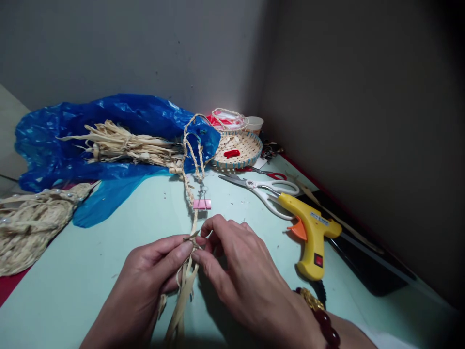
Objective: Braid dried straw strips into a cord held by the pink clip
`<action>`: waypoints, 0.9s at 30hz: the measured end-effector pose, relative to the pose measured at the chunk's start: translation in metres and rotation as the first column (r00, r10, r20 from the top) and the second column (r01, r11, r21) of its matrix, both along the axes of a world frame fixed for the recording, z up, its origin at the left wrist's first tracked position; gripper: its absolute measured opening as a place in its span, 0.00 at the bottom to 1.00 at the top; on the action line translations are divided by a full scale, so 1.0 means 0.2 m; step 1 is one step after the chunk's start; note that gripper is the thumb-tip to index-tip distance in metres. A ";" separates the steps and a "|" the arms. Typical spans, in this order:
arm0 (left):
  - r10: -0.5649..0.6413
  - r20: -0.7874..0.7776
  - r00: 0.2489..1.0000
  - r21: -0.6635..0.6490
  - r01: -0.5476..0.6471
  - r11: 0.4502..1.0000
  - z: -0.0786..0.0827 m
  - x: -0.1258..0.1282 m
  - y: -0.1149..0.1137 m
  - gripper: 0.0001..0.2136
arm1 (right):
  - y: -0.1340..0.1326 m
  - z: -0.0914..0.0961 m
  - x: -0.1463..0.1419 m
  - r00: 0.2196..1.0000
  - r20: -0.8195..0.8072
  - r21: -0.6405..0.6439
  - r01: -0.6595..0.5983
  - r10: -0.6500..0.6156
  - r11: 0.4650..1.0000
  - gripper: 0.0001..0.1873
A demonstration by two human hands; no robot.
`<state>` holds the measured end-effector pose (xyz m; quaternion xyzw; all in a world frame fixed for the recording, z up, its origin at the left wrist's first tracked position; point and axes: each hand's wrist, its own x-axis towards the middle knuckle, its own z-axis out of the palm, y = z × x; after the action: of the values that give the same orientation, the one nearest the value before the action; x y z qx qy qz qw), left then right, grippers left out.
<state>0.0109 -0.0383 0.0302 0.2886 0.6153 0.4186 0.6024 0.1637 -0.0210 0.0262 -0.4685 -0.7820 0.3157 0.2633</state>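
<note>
A braid of pale dried husk strips (pixel 187 186) runs down the table toward me, with a pink binder clip (pixel 202 204) fixed on it. Below the clip, my left hand (pixel 156 266) pinches the strips between thumb and fingers. Close against it, my right hand (pixel 232 261) has its thumb and forefinger pressed on the same strips from the right. Loose strip ends (pixel 183 295) hang down between both hands. Exactly how the strands cross is hidden by my fingertips.
A blue plastic bag (pixel 119 104) holds a husk bundle (pixel 127 145) at the back. A woven piece (pixel 39 228) lies left. White-handled scissors (pixel 261 189), a yellow glue gun (pixel 312 232) and a dark flat object (pixel 363 266) lie right. Behind is a woven basket (pixel 250 154).
</note>
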 end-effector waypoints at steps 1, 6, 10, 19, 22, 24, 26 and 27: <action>-0.005 -0.027 1.000 0.000 0.005 1.000 -0.01 -0.01 0.00 0.11 | 0.00 0.00 0.00 1.000 -0.006 -0.001 0.000 0.000 1.000 0.01; -0.016 -0.082 0.997 -0.005 0.015 1.000 -0.01 -0.01 0.00 0.16 | 0.02 0.01 0.01 0.984 -0.172 -0.176 0.013 -0.044 0.984 0.04; 0.018 -0.143 0.990 0.069 -0.008 0.998 0.01 0.03 -0.01 0.15 | 0.05 0.00 0.01 0.918 -0.381 -0.387 -0.049 -0.111 0.921 0.06; -0.002 -0.289 0.957 0.164 0.052 0.985 0.04 0.04 -0.03 0.18 | 0.06 0.02 0.01 0.875 -0.445 -0.518 -0.080 -0.188 0.852 0.08; 0.002 -0.292 0.956 0.173 0.050 0.984 0.04 0.05 -0.03 0.19 | 0.07 0.03 0.01 0.878 -0.437 -0.547 -0.088 -0.194 0.833 0.09; 0.023 -0.280 0.960 0.172 0.027 0.985 0.04 0.05 -0.03 0.18 | 0.07 0.03 0.01 0.872 -0.441 -0.588 -0.100 -0.214 0.802 0.09; 0.041 -0.268 0.963 0.160 0.003 0.987 0.03 0.05 -0.03 0.17 | 0.08 0.04 0.01 0.863 -0.446 -0.622 -0.109 -0.237 0.775 0.07; 0.042 -0.267 0.963 0.151 -0.001 0.989 0.03 0.05 -0.03 0.15 | 0.08 0.04 0.01 0.861 -0.447 -0.632 -0.111 -0.243 0.767 0.05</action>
<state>0.0208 -0.0434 0.0370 0.3805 0.6617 0.4267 0.4851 0.1651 -0.0057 0.0340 -0.4586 -0.5131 0.6630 0.2947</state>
